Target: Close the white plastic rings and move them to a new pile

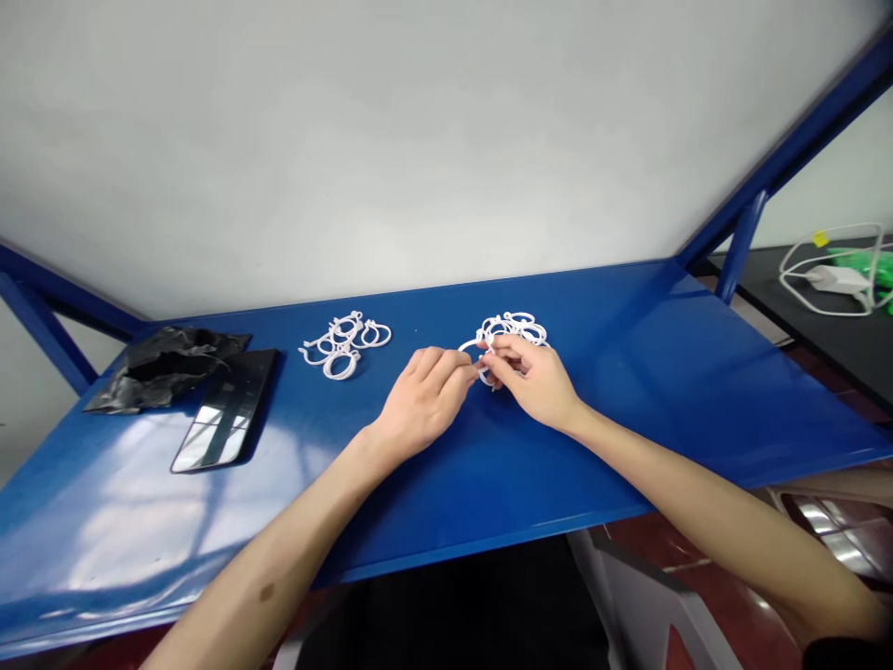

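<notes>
My left hand and my right hand meet over the middle of the blue table, fingertips almost touching. Between them is a white curtain ring, pinched by both hands; its lower part is hidden behind the fingers. Just behind my right hand lies a pile of similar white rings, partly covered by the fingers. To the left of my left hand sits a second group of white rings, several of them overlapping, with small eyelets or clips on their rims.
The blue table stands against a pale wall. A black phone and a crumpled black plastic bag lie at the left. On a dark surface at far right are a white charger with cable and green plastic. Blue metal bars rise at both sides.
</notes>
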Action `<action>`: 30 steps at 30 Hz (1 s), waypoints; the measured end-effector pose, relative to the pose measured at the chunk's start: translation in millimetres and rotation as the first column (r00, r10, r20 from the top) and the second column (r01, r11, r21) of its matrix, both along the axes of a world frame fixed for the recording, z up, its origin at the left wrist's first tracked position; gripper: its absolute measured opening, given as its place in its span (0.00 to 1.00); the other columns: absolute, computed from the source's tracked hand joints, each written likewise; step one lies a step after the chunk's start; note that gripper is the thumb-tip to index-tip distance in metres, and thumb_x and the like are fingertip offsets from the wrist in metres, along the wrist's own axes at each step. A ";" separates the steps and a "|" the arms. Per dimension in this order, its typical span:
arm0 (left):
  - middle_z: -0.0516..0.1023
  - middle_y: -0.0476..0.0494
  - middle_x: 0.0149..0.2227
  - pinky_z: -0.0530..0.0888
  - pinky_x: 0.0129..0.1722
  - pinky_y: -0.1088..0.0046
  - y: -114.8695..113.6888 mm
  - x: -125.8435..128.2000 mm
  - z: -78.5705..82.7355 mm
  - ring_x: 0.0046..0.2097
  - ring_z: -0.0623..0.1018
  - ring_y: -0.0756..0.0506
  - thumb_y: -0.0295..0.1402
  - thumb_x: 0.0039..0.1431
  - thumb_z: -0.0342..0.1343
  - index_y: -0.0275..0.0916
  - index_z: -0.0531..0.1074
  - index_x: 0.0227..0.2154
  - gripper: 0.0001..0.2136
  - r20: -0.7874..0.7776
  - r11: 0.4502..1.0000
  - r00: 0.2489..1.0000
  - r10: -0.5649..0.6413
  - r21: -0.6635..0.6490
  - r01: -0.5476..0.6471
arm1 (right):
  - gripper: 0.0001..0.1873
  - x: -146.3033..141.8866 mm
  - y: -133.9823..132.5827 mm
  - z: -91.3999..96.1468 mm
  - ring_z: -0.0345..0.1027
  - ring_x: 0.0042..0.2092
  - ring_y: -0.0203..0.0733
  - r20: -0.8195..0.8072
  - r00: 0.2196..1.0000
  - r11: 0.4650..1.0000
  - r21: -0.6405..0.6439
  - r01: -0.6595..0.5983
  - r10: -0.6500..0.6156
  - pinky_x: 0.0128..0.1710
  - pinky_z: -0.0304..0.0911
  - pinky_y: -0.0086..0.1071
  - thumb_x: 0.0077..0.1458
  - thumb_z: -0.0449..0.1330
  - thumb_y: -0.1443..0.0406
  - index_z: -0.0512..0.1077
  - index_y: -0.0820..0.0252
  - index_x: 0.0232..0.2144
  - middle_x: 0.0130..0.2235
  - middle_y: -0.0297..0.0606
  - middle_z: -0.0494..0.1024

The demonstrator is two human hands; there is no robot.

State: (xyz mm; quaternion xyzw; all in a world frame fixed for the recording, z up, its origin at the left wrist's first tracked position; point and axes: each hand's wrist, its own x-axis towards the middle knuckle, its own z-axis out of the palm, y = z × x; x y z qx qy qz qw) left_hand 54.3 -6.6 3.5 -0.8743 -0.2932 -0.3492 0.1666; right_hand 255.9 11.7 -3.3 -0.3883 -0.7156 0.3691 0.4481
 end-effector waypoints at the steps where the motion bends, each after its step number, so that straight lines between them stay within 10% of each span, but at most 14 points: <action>1: 0.78 0.41 0.41 0.71 0.40 0.66 -1.1 1.0 -0.2 0.41 0.75 0.44 0.23 0.67 0.53 0.38 0.68 0.43 0.06 0.043 0.999 0.999 -0.026 -0.023 0.027 | 0.11 0.5 0.1 0.4 0.79 0.31 0.39 0.010 0.999 0.999 0.027 0.030 -0.030 0.34 0.75 0.34 0.66 0.59 0.58 0.74 0.56 0.45 0.35 0.35 0.84; 5: 0.76 0.43 0.41 0.74 0.40 0.71 -4.3 4.0 -0.3 0.40 0.76 0.48 0.25 0.66 0.54 0.39 0.68 0.44 0.06 0.356 0.961 0.933 0.051 -0.272 0.052 | 0.08 5.6 -1.4 4.9 0.80 0.33 0.39 0.134 0.985 0.970 0.230 0.080 -0.113 0.36 0.75 0.33 0.65 0.60 0.62 0.73 0.55 0.46 0.34 0.33 0.84; 13: 0.79 0.49 0.33 0.72 0.33 0.75 -3.9 6.8 -1.7 0.32 0.77 0.50 0.35 0.68 0.54 0.39 0.74 0.37 0.07 0.505 0.669 0.833 0.229 -0.703 0.242 | 0.03 9.3 -2.3 4.1 0.78 0.31 0.36 0.256 0.961 0.848 0.528 -0.053 -0.100 0.32 0.73 0.29 0.66 0.60 0.65 0.75 0.57 0.40 0.34 0.34 0.84; 24: 0.77 0.51 0.30 0.69 0.33 0.77 -7.3 4.6 -6.1 0.32 0.75 0.51 0.24 0.67 0.51 0.40 0.69 0.31 0.08 0.429 0.790 0.897 0.103 -0.584 0.189 | 0.10 10.4 -4.6 4.4 0.80 0.39 0.39 0.349 0.937 0.770 0.590 -0.243 0.027 0.38 0.76 0.34 0.69 0.55 0.67 0.78 0.58 0.42 0.38 0.38 0.85; 30: 0.80 0.45 0.37 0.73 0.41 0.69 11.6 -10.9 -5.3 0.39 0.77 0.46 0.35 0.72 0.48 0.41 0.73 0.39 0.10 0.185 0.868 0.972 0.143 -0.496 -0.033 | 0.09 19.5 11.2 7.7 0.78 0.42 0.41 0.359 0.919 0.779 0.619 -0.100 -0.167 0.42 0.74 0.35 0.69 0.57 0.65 0.78 0.57 0.41 0.39 0.37 0.84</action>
